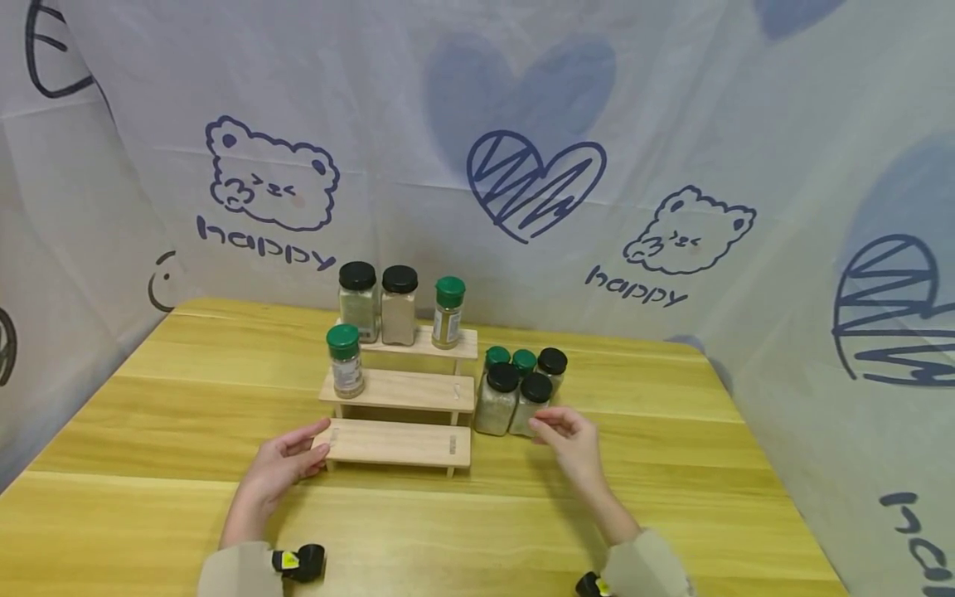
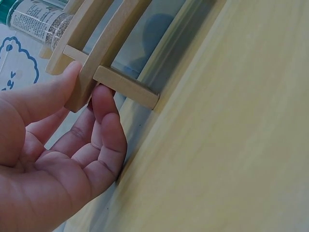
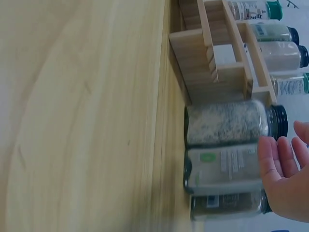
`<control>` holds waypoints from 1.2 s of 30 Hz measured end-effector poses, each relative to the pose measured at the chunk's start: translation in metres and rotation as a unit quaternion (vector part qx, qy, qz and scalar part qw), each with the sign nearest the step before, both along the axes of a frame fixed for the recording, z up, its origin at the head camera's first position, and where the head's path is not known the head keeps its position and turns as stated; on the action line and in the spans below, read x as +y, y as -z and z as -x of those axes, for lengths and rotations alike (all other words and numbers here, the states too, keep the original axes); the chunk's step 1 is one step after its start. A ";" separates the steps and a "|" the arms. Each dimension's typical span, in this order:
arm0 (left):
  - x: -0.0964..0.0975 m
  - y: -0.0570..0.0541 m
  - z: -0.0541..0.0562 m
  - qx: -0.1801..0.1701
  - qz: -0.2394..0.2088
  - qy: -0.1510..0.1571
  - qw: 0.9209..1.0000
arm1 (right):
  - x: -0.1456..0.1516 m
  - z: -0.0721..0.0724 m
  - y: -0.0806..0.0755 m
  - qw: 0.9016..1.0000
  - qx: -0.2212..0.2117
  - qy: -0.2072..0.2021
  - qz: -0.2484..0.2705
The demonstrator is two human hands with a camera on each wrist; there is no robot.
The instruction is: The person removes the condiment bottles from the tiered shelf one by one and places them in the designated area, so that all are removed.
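Note:
A three-step wooden rack stands on the table. My left hand pinches the left end of its lowest step, thumb on top and fingers beneath, as the left wrist view shows. To the rack's right is a group of several spice jars. Nearest my right hand is a black-capped jar at the group's front right; the fingertips are right at its side. In the right wrist view the fingers are loosely bent, the thumb stands apart, and they overlap the labelled jar.
On the top step are two black-capped jars and a green-capped jar. Another green-capped jar stands at the left of the middle step. Beside the front right jar is a black-capped jar of pale flakes. A printed cloth hangs behind the table.

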State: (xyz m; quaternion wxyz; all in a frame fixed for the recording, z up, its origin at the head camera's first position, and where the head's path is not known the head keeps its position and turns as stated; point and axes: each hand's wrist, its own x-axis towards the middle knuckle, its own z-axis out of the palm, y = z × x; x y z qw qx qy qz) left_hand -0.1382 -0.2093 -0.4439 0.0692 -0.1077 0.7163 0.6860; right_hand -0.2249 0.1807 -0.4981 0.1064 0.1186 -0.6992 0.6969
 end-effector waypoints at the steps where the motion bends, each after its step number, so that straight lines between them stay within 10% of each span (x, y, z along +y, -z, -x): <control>1: 0.000 0.000 0.000 0.000 -0.001 0.000 1.000 | -0.003 -0.001 -0.001 1.000 0.001 -0.004 0.004; 12: 0.000 0.001 0.001 0.000 -0.003 -0.002 1.000 | -0.028 -0.003 -0.006 0.998 0.038 -0.038 0.014; 19: 0.000 0.001 0.000 0.002 0.003 0.001 1.000 | -0.052 -0.029 -0.057 0.995 0.072 -0.055 0.028; 26: 0.000 0.000 0.001 0.003 0.002 0.004 1.000 | -0.059 -0.017 -0.047 0.991 0.107 -0.071 0.032; 36: 0.000 0.001 0.001 0.000 -0.004 0.005 1.000 | -0.092 -0.037 -0.089 0.999 -0.001 -0.042 0.025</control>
